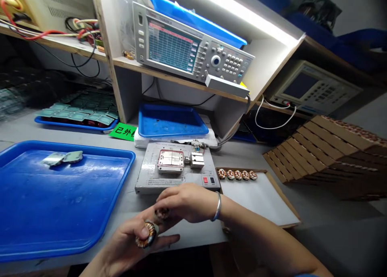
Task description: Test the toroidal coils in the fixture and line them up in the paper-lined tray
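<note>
My left hand (127, 242) is low at the front, its fingers pinching a copper-wound toroidal coil (146, 234). My right hand (186, 202), with a silver bangle (217, 206) on the wrist, reaches across above it and holds a second toroidal coil (161, 213), mostly hidden by the fingers. Behind both hands lies a grey test fixture (177, 168) with a metal clamp block and a red switch. Several similar coils (237, 174) stand in a row along the back of a cardboard-edged tray (260, 200) to the right.
A large blue tray (60, 200) at left holds two grey-green parts (62, 158). Behind are a blue tray (171, 121), a tray of green components (77, 115), a shelf-mounted analyzer (193, 43), and stacked cardboard trays (320, 152) at right.
</note>
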Tool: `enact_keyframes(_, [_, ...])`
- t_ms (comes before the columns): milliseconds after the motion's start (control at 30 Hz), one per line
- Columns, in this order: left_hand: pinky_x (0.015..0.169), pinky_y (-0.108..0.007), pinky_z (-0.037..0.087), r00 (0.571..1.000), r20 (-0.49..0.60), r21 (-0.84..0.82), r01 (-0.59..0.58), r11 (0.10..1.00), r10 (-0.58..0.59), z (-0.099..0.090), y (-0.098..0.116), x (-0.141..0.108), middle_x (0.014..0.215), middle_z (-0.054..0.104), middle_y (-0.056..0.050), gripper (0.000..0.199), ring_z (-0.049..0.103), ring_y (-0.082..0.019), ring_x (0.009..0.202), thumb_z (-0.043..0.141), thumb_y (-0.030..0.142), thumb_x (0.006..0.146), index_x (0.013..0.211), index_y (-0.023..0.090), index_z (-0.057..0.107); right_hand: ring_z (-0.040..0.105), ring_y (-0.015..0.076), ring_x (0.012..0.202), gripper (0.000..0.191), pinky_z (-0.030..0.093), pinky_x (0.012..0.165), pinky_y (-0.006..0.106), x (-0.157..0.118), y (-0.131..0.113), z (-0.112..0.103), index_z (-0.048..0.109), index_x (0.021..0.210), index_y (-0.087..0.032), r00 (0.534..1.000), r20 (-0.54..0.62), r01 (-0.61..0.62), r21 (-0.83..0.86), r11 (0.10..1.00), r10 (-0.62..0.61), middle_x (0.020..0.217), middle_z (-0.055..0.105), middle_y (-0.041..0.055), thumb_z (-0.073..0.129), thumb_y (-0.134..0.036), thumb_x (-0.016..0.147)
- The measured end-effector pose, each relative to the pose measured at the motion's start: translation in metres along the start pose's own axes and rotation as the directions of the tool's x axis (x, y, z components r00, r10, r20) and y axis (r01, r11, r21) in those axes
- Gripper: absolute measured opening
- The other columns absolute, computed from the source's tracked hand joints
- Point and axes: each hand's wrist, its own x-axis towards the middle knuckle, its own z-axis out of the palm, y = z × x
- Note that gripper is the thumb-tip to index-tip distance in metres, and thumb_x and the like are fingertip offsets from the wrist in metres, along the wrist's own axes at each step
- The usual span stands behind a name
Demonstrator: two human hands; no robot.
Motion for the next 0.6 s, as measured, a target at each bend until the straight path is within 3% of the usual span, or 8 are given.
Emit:
enact_keyframes(100, [0.102,-0.058,0.024,0.999,-0.037,-0.036,-0.029,0.999,0.027,-0.004,0.004,0.001,0.132,0.046,-0.014,0.073,0.03,-0.031,0.128,0.043,0.001,0.059,0.13,0.013,0.038,0.054,0.015,0.099,0.025,0.044,0.085,0.026,0.01,0.02,-0.012,0.056,0.106,-0.018,0.971,-0.196,-0.139,0.015,0.99,0.139,0.107,0.058,0.007,0.052,-0.019,0.081])
enact_keyframes(233, [0.097,-0.058,0.031,0.99,-0.139,-0.069,-0.05,0.996,0.04,-0.012,0.002,0.003,0.136,0.042,-0.014,0.076,0.032,-0.03,0.128,0.039,-0.001,0.067,0.138,0.017,0.019,0.051,0.0192,0.101,0.035,0.042,0.09,0.035,0.023,0.059,-0.02,0.053,0.114,-0.016,0.861,-0.409,-0.365,-0.088,0.927,0.301,0.106,0.057,0.0101,0.054,-0.015,0.079])
enact_keyframes(300, [0.097,-0.057,0.033,0.985,-0.169,-0.089,-0.053,0.995,0.037,-0.016,0.001,0.004,0.135,0.042,-0.016,0.071,0.033,-0.03,0.127,0.039,0.003,0.072,0.139,0.017,0.016,0.052,0.0191,0.099,0.035,0.042,0.089,0.034,0.028,0.073,-0.019,0.053,0.114,-0.017,0.849,-0.427,-0.396,-0.124,0.91,0.311,0.106,0.057,0.0094,0.054,-0.016,0.079])
enact_keyframes(400, [0.098,-0.057,0.031,0.979,-0.202,-0.141,-0.068,0.988,0.038,-0.019,0.0,0.005,0.134,0.043,-0.017,0.067,0.035,-0.031,0.125,0.043,0.011,0.077,0.139,0.016,0.016,0.051,0.0183,0.096,0.028,0.042,0.087,0.032,0.035,0.082,-0.014,0.058,0.108,-0.018,0.877,-0.395,-0.363,-0.172,0.916,0.274,0.101,0.058,0.008,0.052,-0.016,0.08])
enact_keyframes(500, [0.099,-0.059,0.029,0.962,-0.269,-0.127,-0.072,0.989,0.036,-0.021,0.001,0.007,0.131,0.047,-0.018,0.069,0.037,-0.032,0.124,0.047,0.008,0.077,0.138,0.015,0.017,0.051,0.0185,0.095,0.028,0.042,0.086,0.032,0.038,0.082,-0.011,0.058,0.108,-0.018,0.895,-0.376,-0.335,-0.205,0.92,0.242,0.101,0.058,0.0081,0.051,-0.016,0.081])
enact_keyframes(600, [0.098,-0.062,0.03,0.941,-0.332,-0.053,-0.086,0.995,0.064,-0.024,0.002,0.01,0.128,0.049,-0.019,0.059,0.039,-0.034,0.122,0.049,0.001,0.075,0.131,0.011,0.035,0.051,0.0187,0.094,0.029,0.043,0.085,0.032,0.04,0.081,-0.009,0.057,0.109,-0.017,0.895,-0.372,-0.339,-0.21,0.917,0.246,0.1,0.058,0.0082,0.05,-0.016,0.081])
